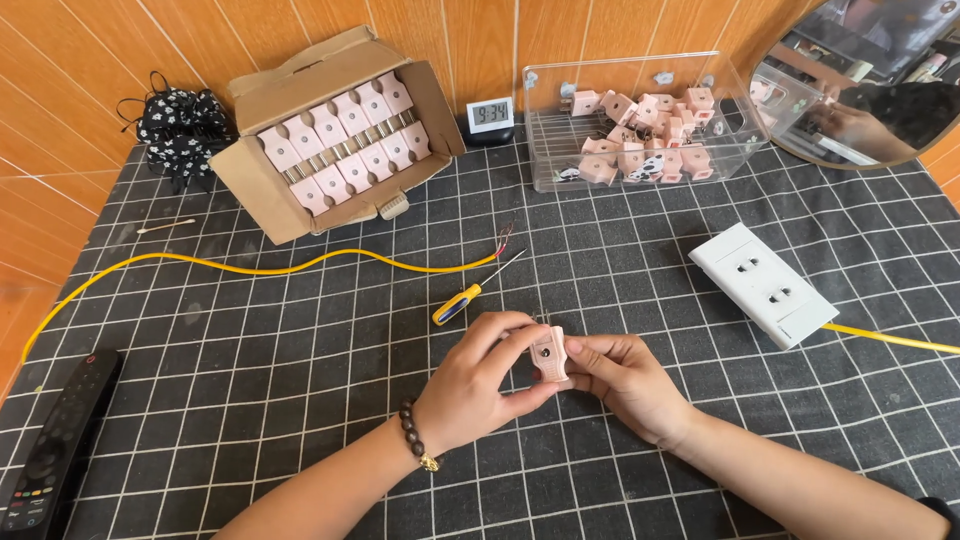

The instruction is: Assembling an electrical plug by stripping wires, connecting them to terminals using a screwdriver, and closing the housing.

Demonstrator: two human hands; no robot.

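Both of my hands hold one small pink plug point(549, 355) just above the black checked cloth point(300, 400), near the front middle. My left hand point(478, 385), with a brown bead bracelet at the wrist, grips the plug from the left. From the right, my right hand point(625, 385) pinches it with the fingertips. The plug's metal prongs point away from me. A screwdriver point(470, 295) with a yellow and blue handle lies on the cloth just beyond my left hand. A yellow cable point(250, 268) with bared wire ends runs across the cloth behind it.
A cardboard box point(335, 135) of pink plugs stands at the back left; a clear plastic bin point(640, 120) of more plugs at the back right. A white double socket point(762, 285) lies at right, a black remote point(55, 445) at front left, a small clock point(490, 115) at the back.
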